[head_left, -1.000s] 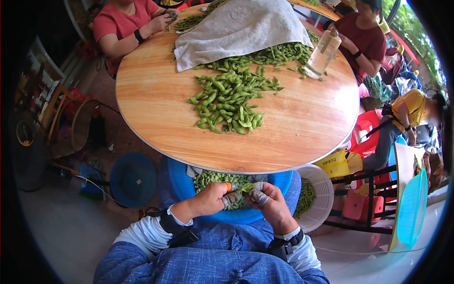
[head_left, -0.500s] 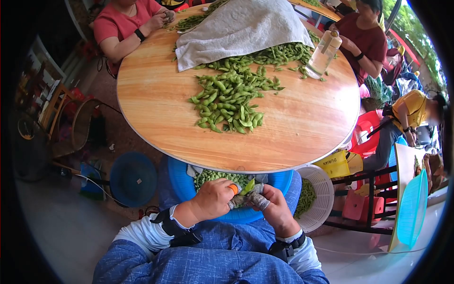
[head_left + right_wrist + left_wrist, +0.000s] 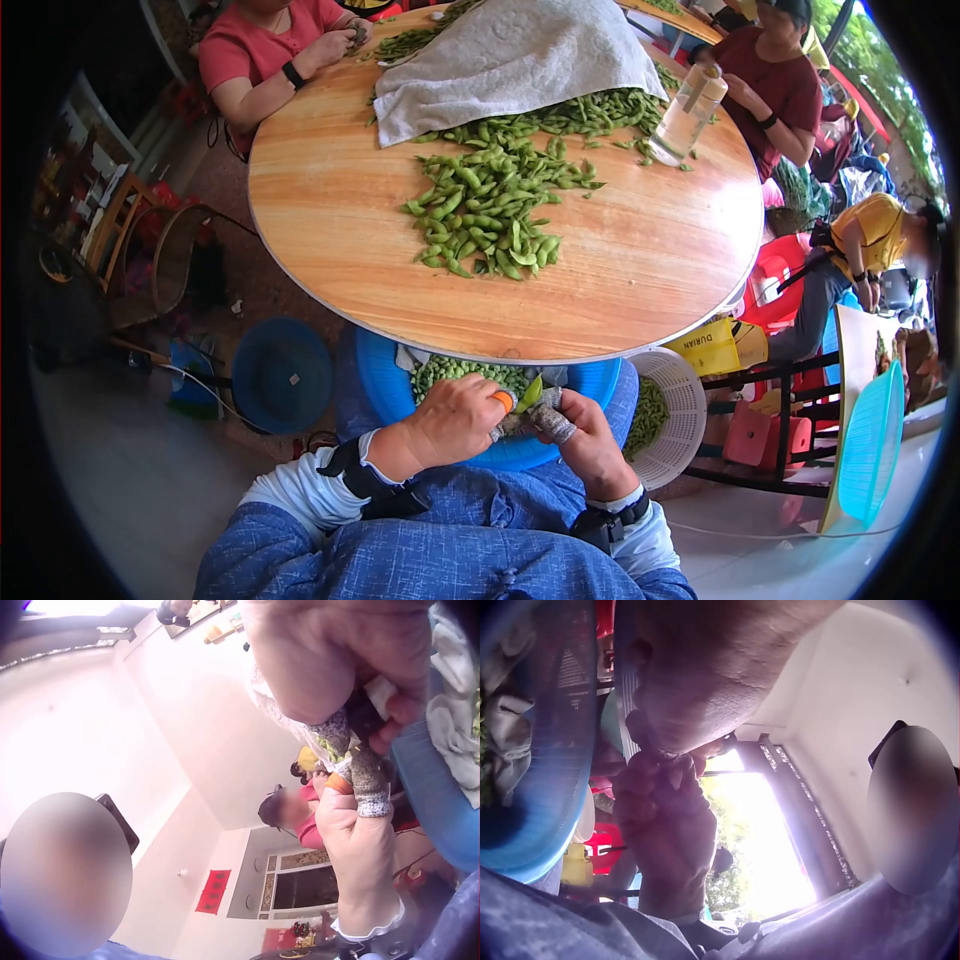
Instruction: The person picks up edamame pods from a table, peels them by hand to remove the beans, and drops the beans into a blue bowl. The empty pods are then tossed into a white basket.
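Observation:
A green pod stands up between the two hands, above a blue basin of shelled green beans at the table's near edge. My left hand, an orange band on one finger, curls its fingers round the pod's left side. From the right, my right hand, with grey wrappings on thumb and finger, pinches the pod's lower end. In the right wrist view the wrapped fingertips of both hands meet around green pieces. The left wrist view shows the hands dark, the pod hidden.
On the round table lie a heap of pods, a grey cloth over more pods, and a clear bottle. A white basket stands right of the basin, a dark blue tub left. Other people sit around.
The left hand has moved right and turned more over the pod, its knuckles now upward. The pod has come upright between the fingers, where it lay low before.

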Demonstrator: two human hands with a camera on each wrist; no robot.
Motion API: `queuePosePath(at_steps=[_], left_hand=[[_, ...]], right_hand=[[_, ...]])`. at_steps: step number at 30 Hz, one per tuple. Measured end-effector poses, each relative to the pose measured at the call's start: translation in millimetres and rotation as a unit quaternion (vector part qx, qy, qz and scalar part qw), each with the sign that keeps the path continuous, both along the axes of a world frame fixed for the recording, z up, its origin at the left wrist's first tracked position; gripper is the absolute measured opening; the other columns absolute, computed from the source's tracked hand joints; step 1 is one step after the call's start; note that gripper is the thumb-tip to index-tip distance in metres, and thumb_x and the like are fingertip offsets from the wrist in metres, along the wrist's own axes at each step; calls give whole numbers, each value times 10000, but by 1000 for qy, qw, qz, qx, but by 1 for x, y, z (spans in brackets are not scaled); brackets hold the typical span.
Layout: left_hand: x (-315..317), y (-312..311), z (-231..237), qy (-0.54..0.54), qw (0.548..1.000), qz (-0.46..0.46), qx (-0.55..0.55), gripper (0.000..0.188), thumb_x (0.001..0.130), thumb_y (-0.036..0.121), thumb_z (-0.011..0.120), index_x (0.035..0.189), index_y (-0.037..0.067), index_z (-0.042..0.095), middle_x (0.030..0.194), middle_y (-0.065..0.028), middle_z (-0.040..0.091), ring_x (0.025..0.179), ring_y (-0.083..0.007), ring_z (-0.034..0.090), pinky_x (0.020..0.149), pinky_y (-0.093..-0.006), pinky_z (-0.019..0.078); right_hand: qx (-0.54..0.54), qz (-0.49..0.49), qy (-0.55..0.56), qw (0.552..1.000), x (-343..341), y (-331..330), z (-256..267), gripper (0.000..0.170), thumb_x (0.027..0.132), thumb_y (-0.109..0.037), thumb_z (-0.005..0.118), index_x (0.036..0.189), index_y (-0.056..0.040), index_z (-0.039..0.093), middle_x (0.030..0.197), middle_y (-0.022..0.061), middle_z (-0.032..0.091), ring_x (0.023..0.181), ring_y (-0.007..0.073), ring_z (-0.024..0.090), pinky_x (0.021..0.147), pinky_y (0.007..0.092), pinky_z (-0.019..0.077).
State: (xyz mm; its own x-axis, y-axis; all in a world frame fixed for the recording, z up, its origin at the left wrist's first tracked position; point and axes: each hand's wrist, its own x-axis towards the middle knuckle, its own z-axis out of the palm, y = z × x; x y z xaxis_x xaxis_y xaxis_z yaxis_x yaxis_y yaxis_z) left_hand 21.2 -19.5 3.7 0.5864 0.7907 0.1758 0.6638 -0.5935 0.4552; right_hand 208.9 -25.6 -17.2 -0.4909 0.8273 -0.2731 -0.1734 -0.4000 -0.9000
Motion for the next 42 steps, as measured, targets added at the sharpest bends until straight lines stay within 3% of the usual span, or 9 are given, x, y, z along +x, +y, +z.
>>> queuePosePath(at_steps=[6,10,13,19,30,33,36,39,42], left_hand=[[-1,1,3,-28,1000,-5,7,122,515,38,545,614,27,474,626,-98,479,642,-277,519,539,-375,427],[0,1,1,-27,1000,-4,8,131,494,40,550,596,23,469,613,-95,465,628,-273,513,519,-371,418],[1,-1,6,34,999,-12,6,74,613,78,557,641,45,496,661,-92,512,666,-249,542,561,-352,454],[1,-1,5,27,999,-7,28,74,669,100,539,641,48,494,654,-86,506,665,-231,543,536,-342,456],[4,-1,5,55,998,-12,38,122,710,143,519,629,54,493,627,-83,499,641,-219,539,521,-329,453],[4,-3,-2,54,997,-16,52,117,702,142,520,628,55,493,626,-83,497,642,-215,538,516,-323,452],[5,-3,-12,51,996,-20,67,106,687,140,526,631,56,494,626,-85,494,644,-214,536,515,-324,451],[3,-1,-27,1,999,-17,44,56,632,79,533,643,39,496,616,-92,481,620,-248,524,517,-342,436],[-3,0,-41,-99,994,-2,-50,50,662,63,535,682,23,513,629,-109,507,608,-255,528,535,-340,438]], right_hand=[[21,11,11,1000,0,0,2,258,819,-162,552,1002,13,507,943,35,567,864,100,505,774,236,401],[31,14,-9,999,0,0,3,209,820,-122,541,980,9,515,918,22,568,827,82,500,733,220,401],[26,6,-31,999,-1,0,0,184,818,-107,535,961,8,522,899,12,567,803,72,495,705,212,400],[-2,-16,-14,1000,-2,-1,0,174,806,-103,543,943,3,535,849,-5,562,756,60,482,658,198,388],[10,-8,-63,998,-2,-1,-1,111,801,-70,522,888,-3,537,791,-17,541,725,50,457,618,184,367],[14,-40,-70,997,-8,-3,1,102,790,-91,536,866,-26,553,740,-36,533,630,41,420,553,182,329],[34,-29,-130,990,-7,-2,-6,89,802,-16,489,876,11,530,796,-8,547,732,57,466,635,206,389],[23,-13,-112,993,-8,2,-18,115,814,-49,506,908,13,530,840,4,563,769,69,489,685,214,404],[13,-15,48,999,-10,1,-29,173,828,-90,521,964,16,527,894,15,572,819,84,508,742,227,409]])
